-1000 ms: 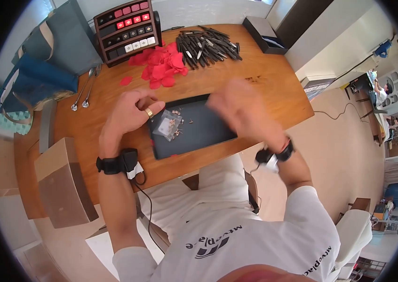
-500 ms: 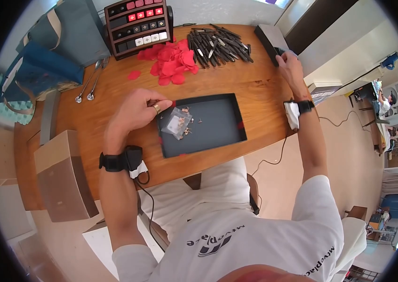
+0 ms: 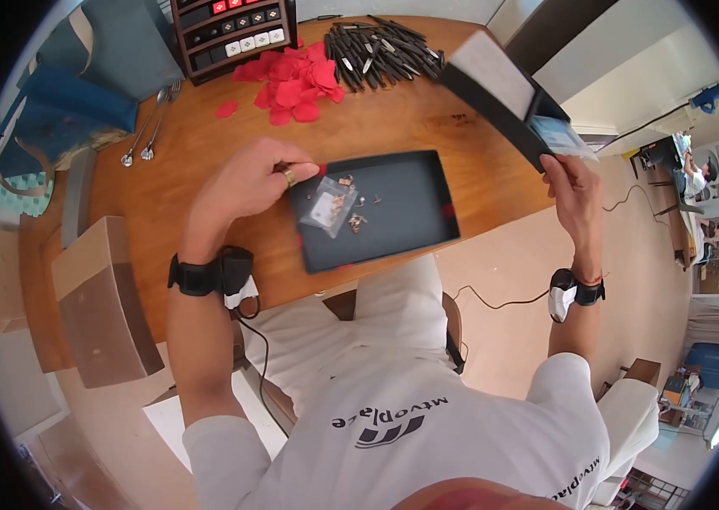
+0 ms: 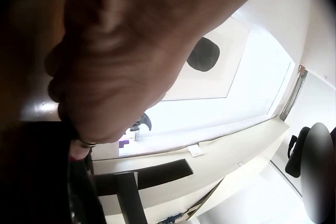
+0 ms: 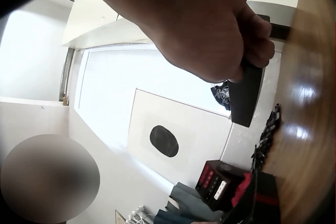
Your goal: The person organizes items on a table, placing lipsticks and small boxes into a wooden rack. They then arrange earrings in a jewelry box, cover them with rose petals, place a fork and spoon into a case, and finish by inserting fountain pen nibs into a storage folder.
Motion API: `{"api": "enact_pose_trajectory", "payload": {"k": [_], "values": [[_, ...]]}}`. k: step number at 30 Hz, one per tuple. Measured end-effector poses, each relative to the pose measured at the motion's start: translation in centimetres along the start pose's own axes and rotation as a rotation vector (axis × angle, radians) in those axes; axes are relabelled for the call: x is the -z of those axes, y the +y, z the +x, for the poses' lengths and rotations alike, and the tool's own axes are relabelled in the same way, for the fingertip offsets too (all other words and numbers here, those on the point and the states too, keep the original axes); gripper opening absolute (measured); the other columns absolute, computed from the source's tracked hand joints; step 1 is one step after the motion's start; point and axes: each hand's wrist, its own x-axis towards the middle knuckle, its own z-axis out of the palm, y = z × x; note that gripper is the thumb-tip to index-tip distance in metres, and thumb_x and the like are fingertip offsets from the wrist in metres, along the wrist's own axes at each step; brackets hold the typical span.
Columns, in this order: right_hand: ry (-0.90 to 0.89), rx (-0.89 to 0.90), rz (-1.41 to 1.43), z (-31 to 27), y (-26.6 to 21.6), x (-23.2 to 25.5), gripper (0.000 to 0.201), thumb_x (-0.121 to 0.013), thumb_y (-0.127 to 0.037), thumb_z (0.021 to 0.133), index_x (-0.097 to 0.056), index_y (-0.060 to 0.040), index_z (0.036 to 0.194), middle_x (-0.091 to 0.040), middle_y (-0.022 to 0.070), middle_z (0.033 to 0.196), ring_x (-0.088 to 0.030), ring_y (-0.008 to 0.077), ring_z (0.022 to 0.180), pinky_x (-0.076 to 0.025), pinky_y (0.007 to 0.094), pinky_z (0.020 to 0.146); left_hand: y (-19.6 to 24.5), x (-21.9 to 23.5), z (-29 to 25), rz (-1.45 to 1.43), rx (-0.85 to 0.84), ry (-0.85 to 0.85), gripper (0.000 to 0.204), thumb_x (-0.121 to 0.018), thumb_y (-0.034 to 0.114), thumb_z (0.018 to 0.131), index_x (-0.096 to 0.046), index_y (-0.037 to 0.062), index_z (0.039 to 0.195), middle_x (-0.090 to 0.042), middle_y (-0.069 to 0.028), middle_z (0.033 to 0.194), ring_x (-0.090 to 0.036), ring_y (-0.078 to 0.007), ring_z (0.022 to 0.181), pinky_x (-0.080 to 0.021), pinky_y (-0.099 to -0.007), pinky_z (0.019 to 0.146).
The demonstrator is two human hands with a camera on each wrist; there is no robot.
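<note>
My left hand point(image 3: 249, 180) pinches the back left edge of a shallow black tray point(image 3: 402, 183), beside a red patch on its rim. Inside the tray lie a small clear plastic bag point(image 3: 324, 206) and several tiny copper-coloured pieces point(image 3: 356, 223). Over at the table's right end, my right hand point(image 3: 576, 191) grips the near edge of a black box point(image 3: 491, 110), fingers curled round its wall. The box is tilted, its pale inside showing, with a bluish clear packet point(image 3: 559, 136) at its near end. In the right wrist view the fingers point(image 5: 257, 43) hold the dark box wall.
Red petals point(image 3: 300, 85) and a pile of black pens or knives point(image 3: 381, 53) lie at the back of the wooden table point(image 3: 206, 136). A display rack point(image 3: 236, 38), two long-handled utensils point(image 3: 151, 119), bags point(image 3: 70, 110) and a brown box point(image 3: 109, 306) stand around the left side.
My right hand moved from over the tray to the black box, then lifted and tilted it toward me. My left hand stays at the tray's edge; small pieces in the tray have shifted.
</note>
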Motion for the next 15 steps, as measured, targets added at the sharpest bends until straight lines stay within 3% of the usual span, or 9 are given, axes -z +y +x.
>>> {"api": "enact_pose_trajectory", "payload": {"k": [2,3,4,6,7,9,11,13,15], "values": [[-0.130,0.231,0.011,-0.8,-1.0,0.0,0.016,-0.075,-0.014,0.101,-0.075,0.0020,0.099,-0.062,0.0043,0.071,-0.054,0.0092,0.060,-0.043,0.0295,0.056,-0.1,0.7,-0.6,-0.005,-0.007,0.021,0.019,-0.074,0.016,0.100,-0.079,-0.0005,0.108,-0.074,-0.0145,0.082,-0.062,-0.0187,0.073,-0.051,-0.0353,0.073],[-0.183,0.232,0.010,-1.1,-1.9,-0.3,0.014,-0.077,-0.011,0.099,-0.074,0.0030,0.096,-0.064,0.0086,0.074,-0.059,0.0175,0.062,-0.044,0.0319,0.058,-0.2,1.3,-0.8,-0.014,0.027,0.008,0.019,-0.075,0.015,0.100,-0.079,-0.0008,0.109,-0.076,-0.0136,0.085,-0.064,-0.0179,0.076,-0.052,-0.0348,0.075],[-0.179,0.234,0.033,-1.5,-2.9,-0.7,0.014,-0.077,-0.011,0.099,-0.074,0.0030,0.096,-0.064,0.0086,0.074,-0.059,0.0175,0.062,-0.044,0.0319,0.058,-0.3,1.9,-1.0,-0.020,0.062,-0.003,0.020,-0.075,0.015,0.099,-0.080,-0.0012,0.109,-0.078,-0.0128,0.087,-0.065,-0.0171,0.079,-0.053,-0.0343,0.077],[-0.235,0.528,0.002,-2.4,-4.7,-1.5,0.010,-0.076,-0.008,0.096,-0.075,0.0020,0.098,-0.068,0.0133,0.080,-0.065,0.0316,0.072,-0.048,0.0390,0.064,-0.8,2.5,-1.1,0.024,0.072,0.018,0.020,-0.075,0.016,0.100,-0.080,-0.0014,0.110,-0.079,-0.0137,0.090,-0.067,-0.0173,0.081,-0.053,-0.0347,0.078],[-0.232,0.537,0.027,-2.8,-5.2,-1.4,0.010,-0.076,-0.008,0.096,-0.075,0.0020,0.098,-0.068,0.0133,0.080,-0.065,0.0316,0.072,-0.048,0.0390,0.064,-1.1,2.9,-1.3,0.046,0.072,0.038,0.021,-0.075,0.016,0.100,-0.080,-0.0017,0.110,-0.080,-0.0145,0.092,-0.068,-0.0174,0.082,-0.053,-0.0352,0.078],[-0.372,0.718,-0.039,-3.7,-5.8,-1.1,0.011,-0.077,-0.006,0.091,-0.076,-0.0007,0.100,-0.072,0.0160,0.090,-0.067,0.0414,0.082,-0.053,0.0455,0.072,-0.9,3.7,-1.5,0.100,0.125,0.075,0.021,-0.076,0.016,0.100,-0.080,-0.0026,0.108,-0.080,-0.0146,0.094,-0.070,-0.0169,0.085,-0.054,-0.0349,0.080],[-0.405,0.769,0.015,-5.2,-6.5,-0.9,0.014,-0.078,-0.006,0.089,-0.077,-0.0026,0.102,-0.074,0.0150,0.093,-0.068,0.0412,0.084,-0.055,0.0460,0.075,-1.3,4.7,-1.8,0.131,0.175,0.119,0.021,-0.076,0.016,0.100,-0.080,-0.0035,0.107,-0.080,-0.0147,0.095,-0.071,-0.0164,0.088,-0.055,-0.0346,0.082],[-0.468,0.867,0.085,-5.8,-6.9,-1.3,0.024,-0.082,-0.007,0.085,-0.079,-0.0066,0.109,-0.077,0.0134,0.101,-0.071,0.0403,0.092,-0.058,0.0442,0.081,-2.4,5.1,-1.9,0.177,0.186,0.289,0.021,-0.076,0.016,0.100,-0.081,-0.0016,0.110,-0.082,-0.0144,0.098,-0.072,-0.0160,0.090,-0.055,-0.0344,0.083],[-0.563,0.839,0.124,-6.6,-6.6,-2.6,0.026,-0.082,-0.007,0.085,-0.079,-0.0069,0.110,-0.077,0.0135,0.104,-0.072,0.0399,0.093,-0.059,0.0439,0.081,-4.4,5.4,-1.7,0.142,0.168,0.388,0.022,-0.076,0.017,0.100,-0.082,-0.0012,0.111,-0.082,-0.0132,0.099,-0.072,-0.0158,0.090,-0.055,-0.0343,0.083]]}}
